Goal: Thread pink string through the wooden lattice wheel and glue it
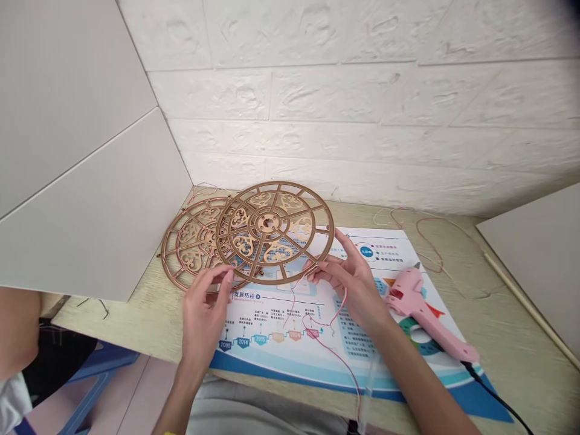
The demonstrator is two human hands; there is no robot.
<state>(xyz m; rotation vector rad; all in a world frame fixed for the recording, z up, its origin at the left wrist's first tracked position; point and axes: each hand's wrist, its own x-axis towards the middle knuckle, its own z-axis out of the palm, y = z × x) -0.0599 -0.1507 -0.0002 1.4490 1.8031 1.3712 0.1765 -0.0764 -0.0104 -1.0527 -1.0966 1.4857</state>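
one round openwork disc, no long axis, ahead of and between your hands, partly over a second disc at left. your left hand pinches its near-left rim; your right hand, equally close, grasps the near-right.

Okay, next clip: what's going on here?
A person holds a brown openwork disc above a printed sheet, the left hand at its near-left rim and the right hand at its right side, where thin wire trails from the fingers. A similar second disc lies to the left, partly covered by the held one. A pink glue gun rests to the right.
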